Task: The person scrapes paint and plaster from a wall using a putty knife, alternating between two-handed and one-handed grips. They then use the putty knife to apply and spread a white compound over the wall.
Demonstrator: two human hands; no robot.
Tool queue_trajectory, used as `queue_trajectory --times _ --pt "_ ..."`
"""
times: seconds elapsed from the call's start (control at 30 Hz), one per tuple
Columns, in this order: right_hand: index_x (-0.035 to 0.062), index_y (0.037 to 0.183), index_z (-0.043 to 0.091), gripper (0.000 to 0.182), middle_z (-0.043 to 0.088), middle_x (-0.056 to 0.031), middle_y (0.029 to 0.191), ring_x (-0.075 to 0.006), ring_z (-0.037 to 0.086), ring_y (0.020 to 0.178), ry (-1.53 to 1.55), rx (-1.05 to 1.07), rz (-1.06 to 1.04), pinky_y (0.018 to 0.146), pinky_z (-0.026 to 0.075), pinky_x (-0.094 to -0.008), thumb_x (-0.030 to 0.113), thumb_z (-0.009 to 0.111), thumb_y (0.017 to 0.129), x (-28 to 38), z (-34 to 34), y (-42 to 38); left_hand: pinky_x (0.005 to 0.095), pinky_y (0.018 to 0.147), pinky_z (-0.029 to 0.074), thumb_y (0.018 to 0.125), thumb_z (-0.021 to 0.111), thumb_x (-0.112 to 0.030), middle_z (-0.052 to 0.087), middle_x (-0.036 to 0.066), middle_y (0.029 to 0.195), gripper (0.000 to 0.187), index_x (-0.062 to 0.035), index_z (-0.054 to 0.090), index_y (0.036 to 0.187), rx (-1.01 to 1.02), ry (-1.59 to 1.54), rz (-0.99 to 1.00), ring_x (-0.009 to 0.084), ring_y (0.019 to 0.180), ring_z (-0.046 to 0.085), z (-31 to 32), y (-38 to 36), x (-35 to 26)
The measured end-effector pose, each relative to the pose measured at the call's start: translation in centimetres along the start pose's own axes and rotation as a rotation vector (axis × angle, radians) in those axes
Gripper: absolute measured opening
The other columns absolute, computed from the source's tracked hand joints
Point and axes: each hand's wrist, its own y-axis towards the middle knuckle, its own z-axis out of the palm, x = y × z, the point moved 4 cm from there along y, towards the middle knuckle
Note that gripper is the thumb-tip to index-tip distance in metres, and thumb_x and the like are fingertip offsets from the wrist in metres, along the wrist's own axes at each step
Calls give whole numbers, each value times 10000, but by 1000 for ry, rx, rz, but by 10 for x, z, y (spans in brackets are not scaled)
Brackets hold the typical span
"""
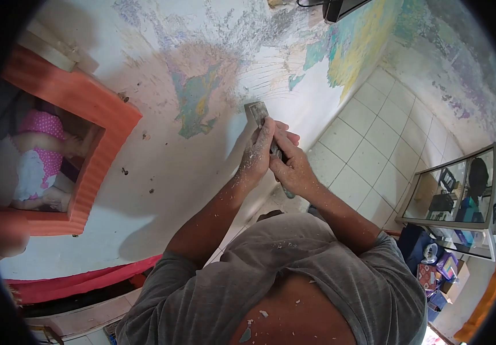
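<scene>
Both of my hands are together on one scraper [257, 111], whose flat, dusty metal blade points up toward the wall. My left hand [258, 150] lies along the blade, thumb pressed on it, and is speckled with white flakes. Wrapped round the dark handle just behind it is my right hand [295, 167]; the handle's greenish end [288, 193] shows below. Ahead is a wall [202, 149] with peeling patches of green, yellow and purple paint and fine scratch lines near the blade. Whether the blade touches the wall is unclear.
An orange-framed opening [110, 115] at the left shows a person [41, 149] lying beyond it. White floor tiles [374, 138] stretch to the right. A glass cabinet [449, 195] stands at the right, with boxes [446, 265] below. A dark object [340, 8] hangs at the top.
</scene>
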Motion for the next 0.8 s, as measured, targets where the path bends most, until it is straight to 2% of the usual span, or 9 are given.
queue_trajectory --times 0.1,0.17,0.27,0.33,0.47,0.57,0.7,0.77,0.8 --pt "61 1536 253 715 558 -199 1278 -210 541 1162 179 -52 20 1009 412 -318 45 550 886 0 4 -5 358 834 530 1031 317 -545 659 183 921 555 -22 504 1040 -82 25 -31 235 899 659 -7 5 -2" --pt "40 1511 311 634 535 -215 1328 -213 501 1233 313 71 411 1046 374 -314 50 539 920 -16 15 -18 347 802 545 1032 343 -532 666 161 875 527 -34 502 968 -148 -27 -86 219 868 666 -10 10 2" --pt "32 1490 363 550 537 -202 1333 -205 520 1183 310 -142 124 990 414 -310 103 520 968 -31 26 -25 348 706 556 1031 368 -518 645 133 770 511 -52 488 859 -178 -136 -72 226 764 674 -10 15 11" --pt "37 1492 363 532 540 -189 1334 -191 525 1159 199 -144 75 951 429 -301 118 503 985 -37 22 -29 357 570 543 1031 386 -491 571 97 639 524 -62 470 742 -144 -155 -144 240 592 642 -5 12 20" --pt "19 1503 334 509 519 -103 1299 -130 539 986 68 -171 -82 912 427 -270 187 442 1035 -47 24 -41 396 468 512 1025 458 -376 467 66 582 349 -96 429 820 -237 -211 -151 249 424 537 3 5 24" --pt "-15 1483 351 503 503 -142 1373 -190 495 1165 217 -153 55 990 394 -289 200 440 1037 -45 22 -29 382 403 467 1019 461 -347 446 53 552 337 -96 429 797 -304 -189 -203 242 414 534 -4 18 30" --pt "-19 1479 355 500 536 -145 1337 -198 512 1151 333 -50 290 962 417 -292 197 439 1036 -67 25 -36 378 409 470 1015 459 -330 443 53 549 337 -93 431 776 -293 -205 -192 241 418 539 -5 11 37" --pt "12 1482 372 488 605 -80 1129 -133 560 900 -452 -262 -381 812 461 -262 182 456 1032 -46 16 -38 378 433 484 1006 459 -310 445 53 549 339 -92 427 748 -218 -231 -153 239 428 541 3 0 33" --pt "12 1482 372 488 605 -80 1129 -133 560 900 -452 -263 -392 812 461 -262 182 456 1032 -42 15 -31 378 433 484 1006 459 -310 445 53 549 339 -92 427 748 -217 -228 -143 239 428 541 3 8 26"
